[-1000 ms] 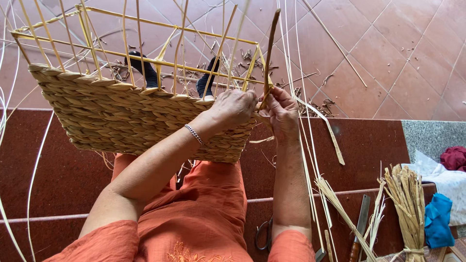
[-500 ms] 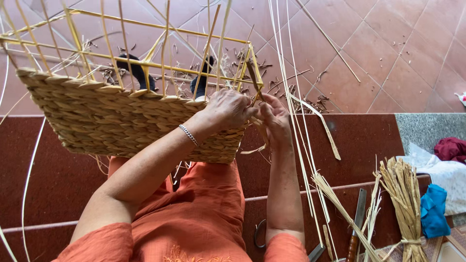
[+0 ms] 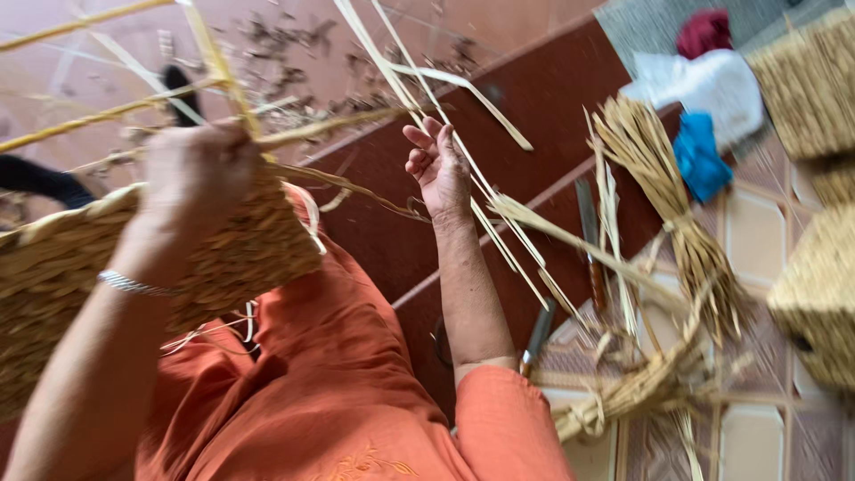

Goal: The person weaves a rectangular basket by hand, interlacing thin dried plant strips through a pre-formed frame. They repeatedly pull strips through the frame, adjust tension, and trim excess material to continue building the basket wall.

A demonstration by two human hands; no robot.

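Here the person's left hand (image 3: 198, 174) is closed in a tight grip over the rim of a half-woven tan straw basket (image 3: 134, 267), which rests tilted against the lap of their orange garment (image 3: 329, 383). A thin silver bracelet (image 3: 134, 285) circles that wrist. The right hand (image 3: 439, 165) is raised just beside the basket, palm up, fingers loosely spread, with long pale straw strands (image 3: 499, 223) running across it. Off to the right, on the tiled floor (image 3: 757, 232), lies a tied bundle of dry straw (image 3: 668, 178), near a blue cloth (image 3: 699, 156) and two finished woven baskets (image 3: 815, 294).
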